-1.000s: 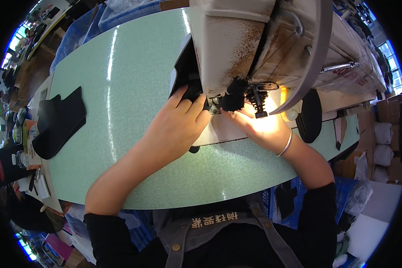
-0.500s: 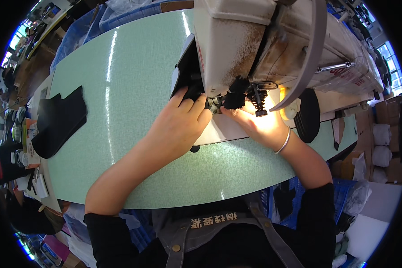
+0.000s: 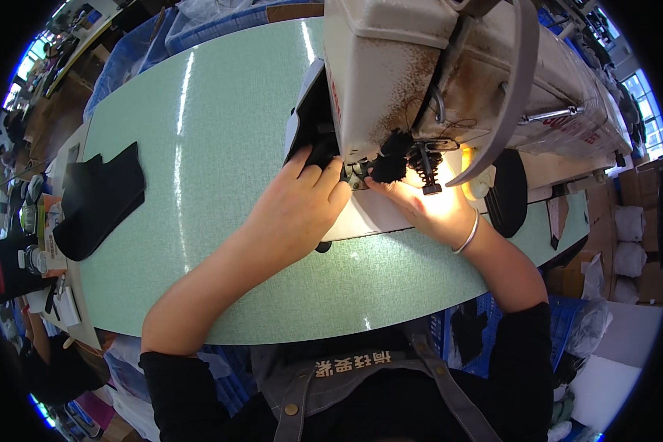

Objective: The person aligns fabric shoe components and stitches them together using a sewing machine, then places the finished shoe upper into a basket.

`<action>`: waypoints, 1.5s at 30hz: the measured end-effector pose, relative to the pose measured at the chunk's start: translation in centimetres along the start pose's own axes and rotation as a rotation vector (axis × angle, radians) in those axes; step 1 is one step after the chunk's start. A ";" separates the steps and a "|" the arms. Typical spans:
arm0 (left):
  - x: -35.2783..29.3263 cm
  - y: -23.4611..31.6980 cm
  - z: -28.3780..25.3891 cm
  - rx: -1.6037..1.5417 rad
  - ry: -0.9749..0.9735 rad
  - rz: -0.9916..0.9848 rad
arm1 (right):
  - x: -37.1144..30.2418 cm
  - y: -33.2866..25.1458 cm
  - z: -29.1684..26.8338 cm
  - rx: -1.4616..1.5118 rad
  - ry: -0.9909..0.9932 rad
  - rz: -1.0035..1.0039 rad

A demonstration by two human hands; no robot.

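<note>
A pale, rust-specked sewing machine stands over the table in front of me. At its left side my left hand has its fingers curled on a piece of black fabric, which stands up beside the machine head with a pale edge showing. Under the bright lamp, my right hand reaches in beside the presser foot. Its thumb side shows near the foot, while the other fingers are lost behind the machine parts and in the glare. A fuzzy black tuft hangs by the spring tensioner.
Another cut black piece lies on the green tabletop at the left. Black padded shapes rest right of my right hand. Blue crates line the far edge. At the lower left is another person's arm.
Both hands keep nearly the same place and hold at the machine. The whole view has shifted slightly. At the lower left, the other person's arm has come into sight.
</note>
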State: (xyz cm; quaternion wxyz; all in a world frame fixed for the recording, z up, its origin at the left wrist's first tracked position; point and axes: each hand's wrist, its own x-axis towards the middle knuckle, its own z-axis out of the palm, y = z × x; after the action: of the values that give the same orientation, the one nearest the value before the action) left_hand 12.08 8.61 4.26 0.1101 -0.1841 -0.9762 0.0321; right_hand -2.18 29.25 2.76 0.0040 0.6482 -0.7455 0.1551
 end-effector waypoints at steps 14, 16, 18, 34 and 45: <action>0.1 0.1 0.1 0.012 0.005 0.005 | -0.7 0.5 1.0 0.059 0.025 0.035; 0.1 0.2 0.1 0.003 -0.026 -0.001 | -0.7 0.6 1.1 0.092 0.010 0.038; 0.2 0.2 0.1 0.016 -0.011 0.007 | -0.9 0.7 1.6 0.187 0.076 0.060; 0.1 0.1 0.3 0.022 -0.011 0.001 | -0.5 1.1 1.4 0.090 0.076 0.021; 0.0 0.7 -0.1 0.042 -0.076 -0.008 | -0.2 0.9 0.3 0.008 -0.036 0.014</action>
State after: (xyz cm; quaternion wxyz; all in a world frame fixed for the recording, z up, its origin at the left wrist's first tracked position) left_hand 12.39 9.24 4.29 0.0769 -0.1764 -0.9795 0.0590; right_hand -2.91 29.43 2.20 -0.0128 0.6455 -0.7495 0.1464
